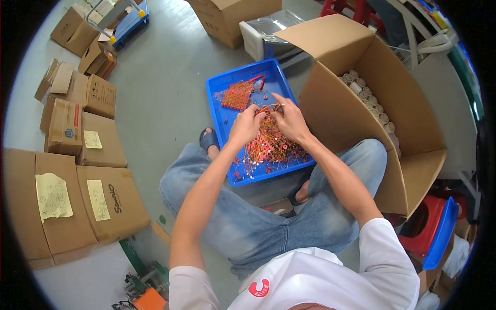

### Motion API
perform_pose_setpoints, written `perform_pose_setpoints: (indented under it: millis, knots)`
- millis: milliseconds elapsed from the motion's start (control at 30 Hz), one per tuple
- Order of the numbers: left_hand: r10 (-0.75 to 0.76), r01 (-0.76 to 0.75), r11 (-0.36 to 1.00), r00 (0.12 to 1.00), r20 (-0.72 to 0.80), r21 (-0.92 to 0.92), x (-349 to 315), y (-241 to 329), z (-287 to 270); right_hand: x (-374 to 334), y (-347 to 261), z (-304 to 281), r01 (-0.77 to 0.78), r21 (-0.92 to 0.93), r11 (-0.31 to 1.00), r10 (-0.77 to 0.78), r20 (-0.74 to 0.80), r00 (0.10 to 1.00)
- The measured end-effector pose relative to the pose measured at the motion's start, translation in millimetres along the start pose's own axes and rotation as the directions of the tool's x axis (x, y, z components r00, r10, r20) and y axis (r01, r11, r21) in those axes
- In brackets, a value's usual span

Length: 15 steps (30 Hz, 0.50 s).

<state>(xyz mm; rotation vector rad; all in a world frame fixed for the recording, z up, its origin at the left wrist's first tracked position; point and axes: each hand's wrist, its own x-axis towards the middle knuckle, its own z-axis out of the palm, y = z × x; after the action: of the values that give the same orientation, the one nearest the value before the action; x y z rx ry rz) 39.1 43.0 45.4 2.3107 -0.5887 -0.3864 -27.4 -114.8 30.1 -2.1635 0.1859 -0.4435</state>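
Observation:
A blue plastic tray lies on the floor in front of me. Inside it is a tangled heap of small red round parts with orange-yellow wires. My left hand is at the heap's far left, fingers curled and closed on some wires. Across from it, my right hand pinches wires too, its index finger stretched out. Finger and thumb tips are partly hidden among the wires. Beyond my left hand lies an orange-red panel of small joined pieces, with a red-handled hand tool beside it.
A large open carton holding rows of white rolled items stands close on the right. Stacked cartons line the left side. At the back are a blue trolley and another carton. A red stool sits at lower right.

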Motion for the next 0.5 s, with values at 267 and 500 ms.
perform_pose_setpoints:
  millis: [267, 500]
  knots:
    - [0.104, -0.101, 0.994, 0.992, 0.074, -0.050, -4.0, 3.8, -5.5, 6.7, 2.2, -15.1, 0.378, -0.214, 0.901, -0.362, 0.110, 0.926]
    - [0.137, -0.138, 0.990, 0.988, 0.066, 0.003, -4.9, 5.4, -5.7, 8.8, 9.4, -9.1, 0.051, 0.184, 0.982, -0.081, 0.165, 0.983]
